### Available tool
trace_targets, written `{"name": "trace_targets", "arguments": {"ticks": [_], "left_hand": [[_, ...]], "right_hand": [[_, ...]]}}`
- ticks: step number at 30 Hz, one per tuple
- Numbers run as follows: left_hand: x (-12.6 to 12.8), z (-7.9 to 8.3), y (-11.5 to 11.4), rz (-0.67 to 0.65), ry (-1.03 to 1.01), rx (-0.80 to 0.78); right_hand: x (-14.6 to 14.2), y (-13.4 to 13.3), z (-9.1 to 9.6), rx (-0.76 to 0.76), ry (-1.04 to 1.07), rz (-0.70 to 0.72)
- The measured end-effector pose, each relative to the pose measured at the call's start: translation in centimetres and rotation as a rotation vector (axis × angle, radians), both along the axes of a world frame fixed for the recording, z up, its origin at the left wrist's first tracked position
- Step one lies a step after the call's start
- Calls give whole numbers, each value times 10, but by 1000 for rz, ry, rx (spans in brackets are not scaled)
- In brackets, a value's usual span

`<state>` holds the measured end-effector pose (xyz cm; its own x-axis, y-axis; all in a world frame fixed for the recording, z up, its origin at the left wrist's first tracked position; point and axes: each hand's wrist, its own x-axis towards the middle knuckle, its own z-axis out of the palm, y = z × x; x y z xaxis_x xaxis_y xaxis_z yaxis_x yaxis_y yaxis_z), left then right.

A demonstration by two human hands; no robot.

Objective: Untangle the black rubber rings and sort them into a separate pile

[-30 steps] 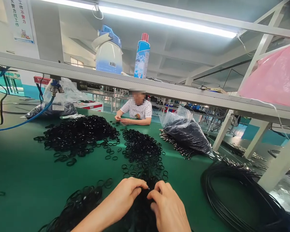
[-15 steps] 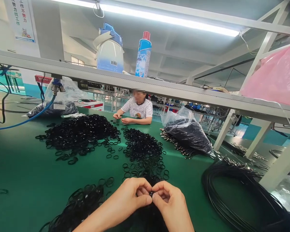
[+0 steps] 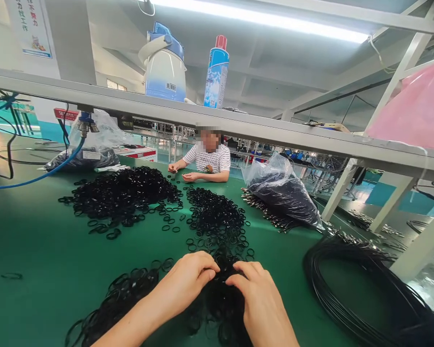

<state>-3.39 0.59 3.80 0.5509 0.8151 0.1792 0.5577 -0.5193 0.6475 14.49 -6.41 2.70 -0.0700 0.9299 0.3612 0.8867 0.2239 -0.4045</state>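
My left hand is just above a pile of black rings, its thumb and fingertips nearly together in a pinch. Anything between those tips is too small or hidden to make out. Across the same pile, my right hand has its thumb and index finger apart, reaching to the rings with nothing visible in its grasp. The two hands are separated by a small gap. Under my left forearm lies another heap of black rings. Farther off, a strip of rings stretches away from my hands.
A large ring heap lies at back left of the green table. At right are a coiled bundle of black cables and a filled plastic bag. A shelf crosses overhead. A person sits opposite.
My hands have moved apart from where their fingertips met. The right thumb and index finger have spread. The view has shifted slightly.
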Motion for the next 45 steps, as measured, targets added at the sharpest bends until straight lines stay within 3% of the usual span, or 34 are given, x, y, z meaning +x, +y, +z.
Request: {"name": "trace_targets", "arguments": {"ticks": [6, 10, 14, 17, 20, 23, 27, 29, 33, 35, 42, 45], "left_hand": [[-3, 7, -3, 100, 9, -290], [-23, 22, 8, 152, 11, -250], [-55, 33, 23, 242, 238, -59], [-67, 23, 28, 310, 444, -71], [-67, 6, 31, 312, 473, -104], [-64, -2, 34, 294, 437, -117], [-55, 8, 30, 202, 295, -124], [-44, 17, 22, 106, 162, -193], [-17, 26, 3, -137, -303, -532], [-8, 26, -3, -181, -426, -624], [-1, 19, -5, -154, -391, -574], [0, 13, -7, -152, -233, -403]], "right_hand": [[-37, -1, -32, -247, -280, 259], [-35, 5, -44, -141, -320, 163], [-17, 5, -31, 31, -233, -26], [-12, 4, -23, 71, -181, -43], [-11, 3, -22, 87, -170, -24], [-10, 3, -23, 101, -141, -8], [-11, 3, -20, 143, -13, 7], [-14, 3, -17, 103, 179, 37], [-23, 5, -13, -125, 748, 75], [-24, 7, -12, -183, 912, 88], [-15, 9, -9, -176, 974, 71], [-12, 9, -9, -65, 876, 53]]}}
